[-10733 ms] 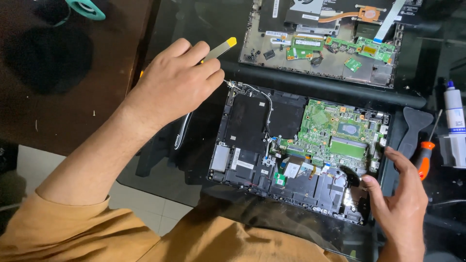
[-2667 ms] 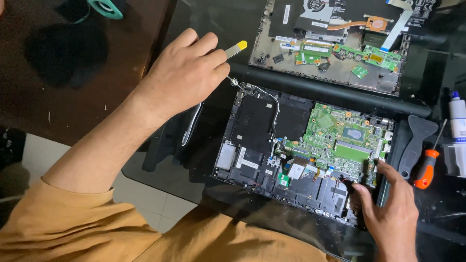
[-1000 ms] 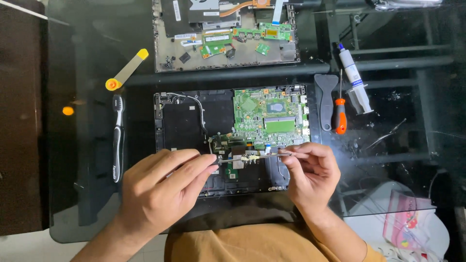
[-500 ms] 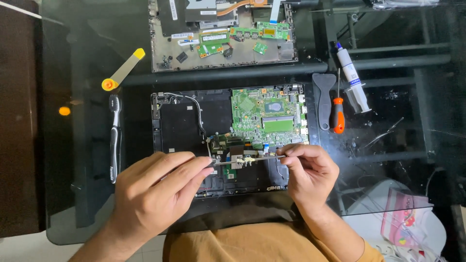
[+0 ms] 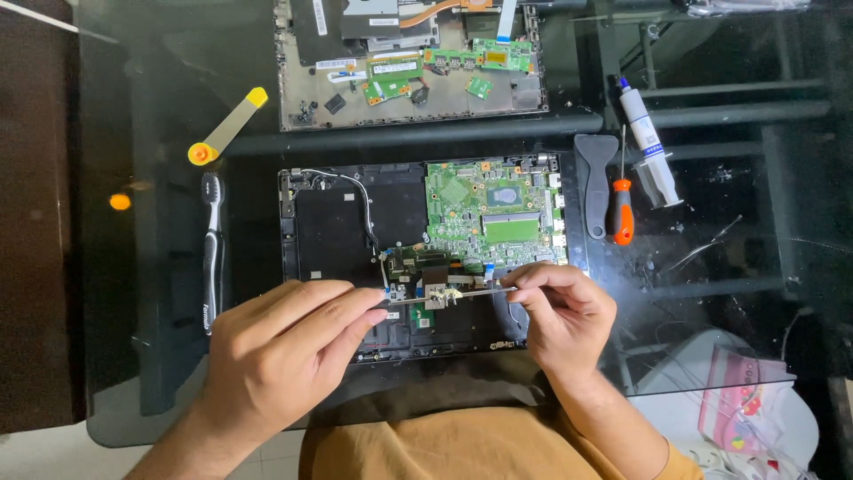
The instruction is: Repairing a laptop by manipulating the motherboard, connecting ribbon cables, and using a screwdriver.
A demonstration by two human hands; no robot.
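An opened laptop base (image 5: 338, 231) lies on the glass table with its green motherboard (image 5: 493, 209) exposed. My left hand (image 5: 280, 356) and my right hand (image 5: 560, 311) each pinch one end of a thin silver metal strip (image 5: 449, 294), held level just above the laptop's lower half. A black cable (image 5: 360, 200) runs across the dark panel above the strip.
A second opened laptop shell (image 5: 409, 58) with small green boards lies at the far edge. A yellow pry tool (image 5: 227, 129) and a toothbrush (image 5: 211, 249) lie left. A black spudger (image 5: 594, 182), an orange-handled screwdriver (image 5: 621, 209) and a syringe tube (image 5: 647, 142) lie right.
Earlier my left hand held the yellow pry tool at the laptop's edge and my right rested on its corner. Both hands now hold the metal strip; little moved in the last second.
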